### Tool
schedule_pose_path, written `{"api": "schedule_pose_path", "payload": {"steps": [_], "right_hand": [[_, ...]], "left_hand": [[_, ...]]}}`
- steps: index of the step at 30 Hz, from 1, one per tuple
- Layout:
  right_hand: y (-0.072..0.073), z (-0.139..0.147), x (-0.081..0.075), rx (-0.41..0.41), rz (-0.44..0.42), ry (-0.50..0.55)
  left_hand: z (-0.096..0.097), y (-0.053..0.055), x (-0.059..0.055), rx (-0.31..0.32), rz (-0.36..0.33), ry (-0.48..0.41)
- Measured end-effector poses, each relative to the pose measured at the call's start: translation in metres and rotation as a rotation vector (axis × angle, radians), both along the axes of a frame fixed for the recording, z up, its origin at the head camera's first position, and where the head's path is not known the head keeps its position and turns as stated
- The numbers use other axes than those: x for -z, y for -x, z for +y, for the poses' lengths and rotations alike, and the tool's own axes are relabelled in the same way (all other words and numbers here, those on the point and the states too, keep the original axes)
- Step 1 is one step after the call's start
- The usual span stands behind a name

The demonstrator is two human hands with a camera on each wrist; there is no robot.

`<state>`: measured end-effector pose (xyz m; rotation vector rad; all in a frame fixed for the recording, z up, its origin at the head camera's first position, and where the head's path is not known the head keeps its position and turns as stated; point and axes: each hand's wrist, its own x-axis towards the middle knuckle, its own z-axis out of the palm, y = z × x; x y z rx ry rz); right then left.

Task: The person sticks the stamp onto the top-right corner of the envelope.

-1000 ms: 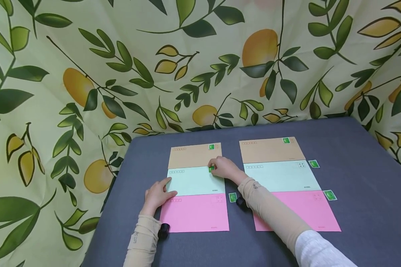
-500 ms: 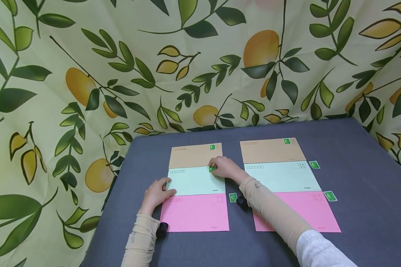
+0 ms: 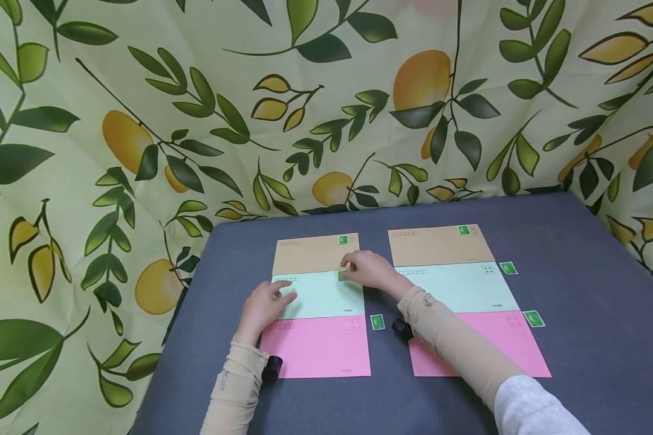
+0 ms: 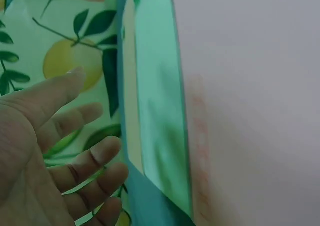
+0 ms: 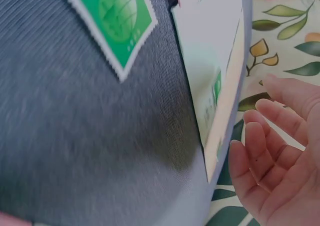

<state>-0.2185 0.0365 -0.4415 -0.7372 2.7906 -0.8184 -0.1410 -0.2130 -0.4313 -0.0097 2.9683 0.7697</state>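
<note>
Holding nothing, my loosely curled right hand (image 3: 371, 269) has the partly hidden green stamp (image 3: 340, 276) just beside its fingertips, on the mint envelope (image 3: 322, 300), lower middle of frame; my relaxed, empty left hand (image 3: 260, 308) is farther left.

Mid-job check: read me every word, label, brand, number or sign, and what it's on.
Nothing is legible, so no text to quote.
Tan sheets, mint sheets, pink sheets: tiny print, too small.
Stamps: pale marks, too blurred.
Left sleeve, right sleeve: small dark marks, unreadable.
</note>
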Motion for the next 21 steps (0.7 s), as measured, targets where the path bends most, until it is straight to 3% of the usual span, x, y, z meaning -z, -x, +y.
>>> {"api": "schedule_pose_path", "payload": {"steps": [8, 21], "right_hand": [[-0.007, 0.021, -0.012, 0.024, 0.054, 0.075], [-0.023, 0.069, -0.025, 0.114, 0.103, 0.169]], "left_hand": [[0.031, 0.005, -0.008, 0.062, 0.067, 0.015], [0.085, 0.012, -0.002, 0.139, 0.088, -0.045]]}}
